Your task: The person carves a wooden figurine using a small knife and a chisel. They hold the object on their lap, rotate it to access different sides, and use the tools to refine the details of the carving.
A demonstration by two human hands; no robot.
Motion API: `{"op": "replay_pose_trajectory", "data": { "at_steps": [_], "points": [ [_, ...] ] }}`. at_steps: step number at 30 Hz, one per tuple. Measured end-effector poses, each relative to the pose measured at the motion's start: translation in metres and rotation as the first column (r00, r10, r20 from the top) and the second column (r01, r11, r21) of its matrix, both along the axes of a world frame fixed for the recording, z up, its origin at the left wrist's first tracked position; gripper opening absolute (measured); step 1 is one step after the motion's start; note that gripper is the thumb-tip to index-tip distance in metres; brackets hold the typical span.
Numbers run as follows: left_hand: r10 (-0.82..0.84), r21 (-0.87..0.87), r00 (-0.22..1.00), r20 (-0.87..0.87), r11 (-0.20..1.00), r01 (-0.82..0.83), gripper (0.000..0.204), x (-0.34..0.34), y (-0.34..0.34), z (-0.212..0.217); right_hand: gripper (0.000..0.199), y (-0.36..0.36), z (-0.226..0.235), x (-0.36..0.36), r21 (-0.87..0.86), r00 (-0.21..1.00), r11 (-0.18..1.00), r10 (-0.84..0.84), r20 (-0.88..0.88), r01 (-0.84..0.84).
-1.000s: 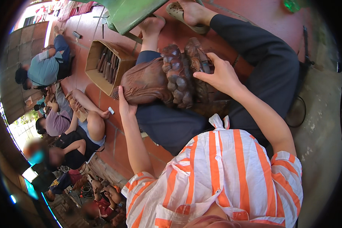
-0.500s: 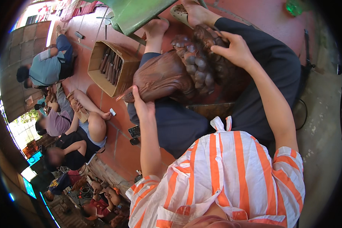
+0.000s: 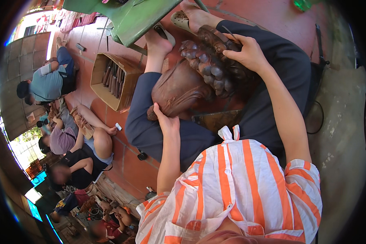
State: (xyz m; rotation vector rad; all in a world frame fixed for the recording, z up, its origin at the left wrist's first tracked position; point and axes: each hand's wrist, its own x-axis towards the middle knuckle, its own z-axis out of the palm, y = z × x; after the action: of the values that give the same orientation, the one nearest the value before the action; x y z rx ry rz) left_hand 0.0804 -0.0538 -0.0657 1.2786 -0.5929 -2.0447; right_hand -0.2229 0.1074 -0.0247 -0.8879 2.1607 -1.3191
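A large brown wooden carving [image 3: 179, 87] of a head, with knobby curls [image 3: 209, 67] on top, lies across my lap on dark trousers. My left hand [image 3: 165, 120] grips its lower edge, fingers curled up against the smooth face part. My right hand [image 3: 250, 53] clasps the far side of the curls, near my right knee. Both forearms are bare and come out of an orange and white striped shirt [image 3: 248, 191]. My feet in sandals [image 3: 181, 20] sit just beyond the carving.
A cardboard box of wooden-handled chisels [image 3: 110, 77] stands on the red tiled floor to my left. A green table [image 3: 128, 16] is ahead. Several people sit or lie on the floor [image 3: 126, 166] at left. A black cable [image 3: 318, 118] loops at right.
The carving has been turned and shifted away along my lap. My left hand slid from its left side to its near lower edge. My right hand stayed on the curls.
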Motion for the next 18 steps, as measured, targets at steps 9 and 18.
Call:
{"op": "replay_pose_trajectory", "data": {
  "at_steps": [9, 18],
  "points": [
    [-0.046, 0.151, 0.995, 0.086, 0.988, 0.033, 0.062, 0.0, 0.02, -0.013, 0.051, -0.004, 0.001, 0.012, -0.057, 0.998, 0.998, -0.018, -0.06, 0.015],
    [-0.438, 0.164, 0.878, 0.192, 0.897, 0.411, 0.073, 0.007, 0.064, 0.074, 0.047, -0.006, 0.007, 0.035, -0.137, 0.99, 0.989, 0.039, -0.133, -0.058]
  ]
}}
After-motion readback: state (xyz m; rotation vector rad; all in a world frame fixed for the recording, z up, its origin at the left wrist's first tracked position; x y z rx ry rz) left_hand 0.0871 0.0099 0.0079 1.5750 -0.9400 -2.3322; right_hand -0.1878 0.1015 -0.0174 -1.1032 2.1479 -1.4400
